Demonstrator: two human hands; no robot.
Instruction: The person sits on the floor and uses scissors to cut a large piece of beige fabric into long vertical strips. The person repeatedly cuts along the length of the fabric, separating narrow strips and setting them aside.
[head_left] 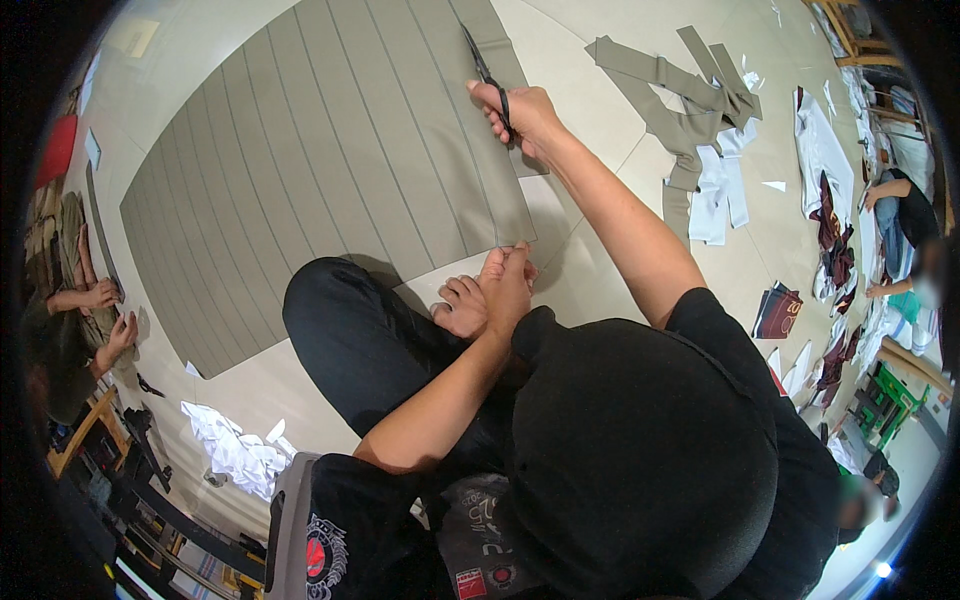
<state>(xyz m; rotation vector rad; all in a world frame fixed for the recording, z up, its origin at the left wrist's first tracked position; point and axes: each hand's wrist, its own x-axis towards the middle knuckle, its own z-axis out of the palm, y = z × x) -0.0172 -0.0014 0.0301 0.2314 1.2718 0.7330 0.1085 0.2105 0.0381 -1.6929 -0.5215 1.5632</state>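
A large olive-grey sheet (300, 170) marked with long dark lines lies on the pale floor (570, 220). My right hand (520, 120) grips black scissors (482, 68) by their handles, the blades on the sheet near its upper right edge along a line. My left hand (505, 285) pinches the sheet’s lower right corner. Beside it, the toes of a bare foot (455, 305) show by a black-trousered leg (350, 340). A large rounded black shape (640, 430) hides part of my body.
Olive and white offcuts (690, 120) lie at right, crumpled white scraps (235, 450) at lower left. Other people’s hands (105, 295) work at the far left; a co-worker (900, 210) is at the right beside piled garments (825, 200).
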